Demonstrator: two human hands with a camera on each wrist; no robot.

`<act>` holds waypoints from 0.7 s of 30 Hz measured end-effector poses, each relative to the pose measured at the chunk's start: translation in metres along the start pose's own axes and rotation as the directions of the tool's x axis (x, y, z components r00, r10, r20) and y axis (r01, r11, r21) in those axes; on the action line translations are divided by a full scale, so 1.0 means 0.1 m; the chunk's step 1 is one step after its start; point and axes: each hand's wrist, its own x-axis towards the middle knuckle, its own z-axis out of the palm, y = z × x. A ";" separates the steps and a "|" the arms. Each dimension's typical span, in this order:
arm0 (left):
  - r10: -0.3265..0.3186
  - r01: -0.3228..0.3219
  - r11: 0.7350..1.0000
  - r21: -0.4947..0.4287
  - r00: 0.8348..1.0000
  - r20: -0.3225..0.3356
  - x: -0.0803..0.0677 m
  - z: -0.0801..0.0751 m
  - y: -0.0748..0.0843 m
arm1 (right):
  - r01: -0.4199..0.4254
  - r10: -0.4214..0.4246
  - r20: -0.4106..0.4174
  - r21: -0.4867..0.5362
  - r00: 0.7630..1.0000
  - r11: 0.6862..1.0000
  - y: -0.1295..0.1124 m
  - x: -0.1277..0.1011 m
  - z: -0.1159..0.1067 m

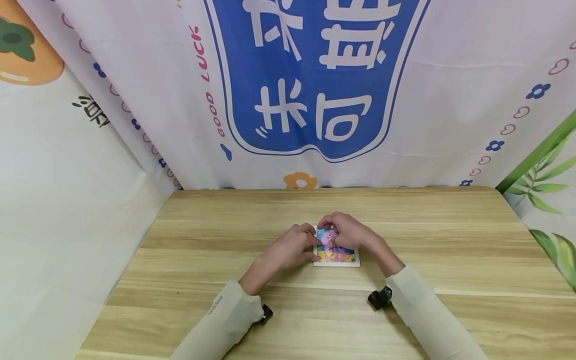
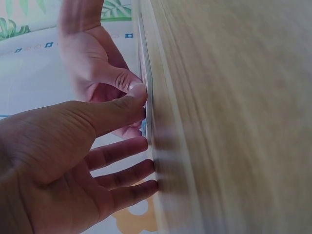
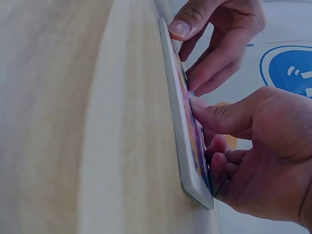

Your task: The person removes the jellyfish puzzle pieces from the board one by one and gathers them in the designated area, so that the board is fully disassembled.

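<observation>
Lying flat near the middle of the wooden table [image 1: 450,240], a small picture puzzle board [image 1: 337,257] with a pink cartoon figure, colourful face up, white rim showing. Pressed from the right by the right hand [image 1: 348,232], fingers curled with the thumb flat on the picture; steadied from the left by the left hand [image 1: 288,247], thumb on the board's edge, remaining fingers straight. Best done with light, even thumb pressure, board kept flat against the wood, no levering at the rim.
</observation>
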 end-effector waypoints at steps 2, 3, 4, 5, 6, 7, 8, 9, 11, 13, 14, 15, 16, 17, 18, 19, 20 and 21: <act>0.000 0.000 1.000 -0.004 1.000 -0.002 0.00 -0.01 0.00 | 0.002 -0.002 -0.008 0.016 1.000 1.000 0.00 0.00 0.00; 0.001 -0.001 1.000 -0.001 1.000 -0.002 0.00 -0.01 0.00 | 0.004 -0.004 -0.013 0.026 1.000 1.000 0.00 -0.01 0.01; 0.003 -0.003 1.000 -0.001 1.000 -0.002 0.00 -0.01 0.00 | 0.007 -0.007 -0.018 0.034 1.000 0.999 0.01 -0.01 0.01; 0.006 -0.006 1.000 -0.001 1.000 -0.002 0.01 -0.01 0.00 | 0.011 -0.010 -0.025 0.046 1.000 0.999 0.02 -0.02 0.02; 0.011 -0.011 1.000 0.001 1.000 -0.002 0.01 -0.01 0.00 | 0.016 -0.015 -0.033 0.055 0.999 0.998 0.03 -0.02 0.02; 0.014 -0.014 1.000 0.002 1.000 -0.003 0.00 -0.01 0.00 | 0.020 -0.017 -0.042 0.065 0.999 0.998 0.03 -0.02 0.03; 0.015 -0.015 1.000 0.002 1.000 -0.002 0.00 -0.01 -0.01 | 0.023 -0.019 -0.051 0.076 0.999 0.997 0.04 -0.03 0.04; 0.016 -0.016 1.000 0.002 1.000 -0.001 0.00 -0.01 -0.01 | 0.029 -0.023 -0.063 0.087 0.998 0.996 0.05 -0.03 0.05; 0.017 -0.017 1.000 0.000 1.000 -0.002 -0.01 -0.01 -0.01 | 0.039 -0.030 -0.088 0.112 0.996 0.993 0.05 -0.04 0.06; 0.017 -0.017 1.000 -0.003 1.000 -0.004 -0.02 -0.01 -0.01 | 0.042 -0.028 -0.111 0.132 0.993 0.990 0.05 -0.04 0.07; 0.015 -0.015 1.000 -0.004 1.000 -0.005 -0.02 -0.01 -0.01 | 0.043 -0.026 -0.121 0.141 0.992 0.989 0.04 -0.05 0.06; 0.016 -0.016 1.000 -0.005 1.000 -0.007 -0.02 -0.01 -0.01 | 0.044 -0.025 -0.130 0.147 0.991 0.988 0.04 -0.06 0.06; 0.013 -0.013 1.000 -0.006 1.000 -0.009 -0.02 -0.01 -0.01 | 0.042 -0.022 -0.136 0.151 0.990 0.988 0.03 -0.06 0.05; 0.011 -0.011 1.000 -0.007 1.000 -0.011 -0.02 -0.01 -0.01 | 0.039 -0.017 -0.142 0.151 0.990 0.988 0.02 -0.07 0.05; 0.008 -0.008 1.000 -0.010 1.000 -0.012 -0.02 -0.01 -0.01 | 0.036 -0.013 -0.147 0.155 0.989 0.987 0.01 -0.07 0.03; 0.005 -0.005 1.000 -0.010 1.000 -0.012 -0.02 -0.01 -0.01 | 0.033 -0.009 -0.150 0.160 0.989 0.987 0.00 -0.08 0.02; 0.002 -0.002 1.000 -0.009 1.000 -0.013 -0.02 -0.01 -0.01 | 0.026 0.000 -0.153 0.167 0.988 0.986 0.00 -0.08 0.01; 0.000 0.000 1.000 -0.009 1.000 -0.013 -0.02 -0.01 -0.01 | 0.019 0.009 -0.157 0.175 0.988 0.984 0.00 -0.09 0.00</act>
